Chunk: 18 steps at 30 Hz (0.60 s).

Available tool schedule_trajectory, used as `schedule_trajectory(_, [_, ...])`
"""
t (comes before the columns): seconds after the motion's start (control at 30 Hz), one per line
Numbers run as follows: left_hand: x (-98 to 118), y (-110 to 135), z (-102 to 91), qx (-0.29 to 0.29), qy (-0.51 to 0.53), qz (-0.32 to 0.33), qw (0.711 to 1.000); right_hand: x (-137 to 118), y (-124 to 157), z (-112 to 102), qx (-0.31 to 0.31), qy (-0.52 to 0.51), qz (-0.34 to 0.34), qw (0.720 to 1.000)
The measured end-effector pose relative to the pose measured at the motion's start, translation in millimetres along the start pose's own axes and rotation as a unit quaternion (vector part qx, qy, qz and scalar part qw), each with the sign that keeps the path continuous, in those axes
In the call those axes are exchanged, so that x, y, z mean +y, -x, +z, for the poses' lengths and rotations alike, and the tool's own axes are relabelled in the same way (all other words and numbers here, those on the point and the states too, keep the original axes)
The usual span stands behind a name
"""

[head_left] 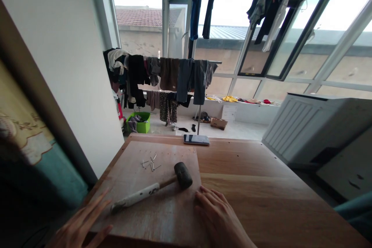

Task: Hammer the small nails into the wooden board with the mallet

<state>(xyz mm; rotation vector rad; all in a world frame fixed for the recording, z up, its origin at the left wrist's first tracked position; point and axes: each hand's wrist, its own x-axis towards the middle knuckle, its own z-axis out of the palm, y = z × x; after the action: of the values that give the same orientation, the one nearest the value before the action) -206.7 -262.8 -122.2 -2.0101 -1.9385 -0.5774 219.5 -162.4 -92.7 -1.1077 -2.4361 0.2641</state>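
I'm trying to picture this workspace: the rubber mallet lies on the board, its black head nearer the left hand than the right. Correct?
Not quite. The head view shows the rubber mallet lying on the board, but its black head is nearer the right hand than the left hand.

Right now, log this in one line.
left hand: open, at left edge of brown wooden board; right hand: open, at its right edge; black-headed mallet: lying on board; silver metal nails: loose beyond mallet
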Motion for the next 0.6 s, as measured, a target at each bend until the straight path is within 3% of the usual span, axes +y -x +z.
schedule_trajectory(0.1, [30.1,-6.0,5.1,-0.043,0.006,0.133,0.99,30.8,20.6,-7.1,0.026,0.032,0.034,0.999])
schedule_trajectory(0.2, [71.6,-14.2,13.9,-0.018,0.002,0.203,0.979,65.8,46.2,-13.0,0.061,0.063,0.087,0.992])
schedule_trajectory(0.4, [150.3,-43.6,22.3,-0.011,0.022,0.231,0.973,103.4,82.2,-25.2,0.118,0.09,0.189,0.971])
schedule_trajectory(0.6, [222.7,-87.6,24.1,-0.137,0.057,0.202,0.968,107.2,92.4,-13.9,0.164,0.091,0.216,0.958])
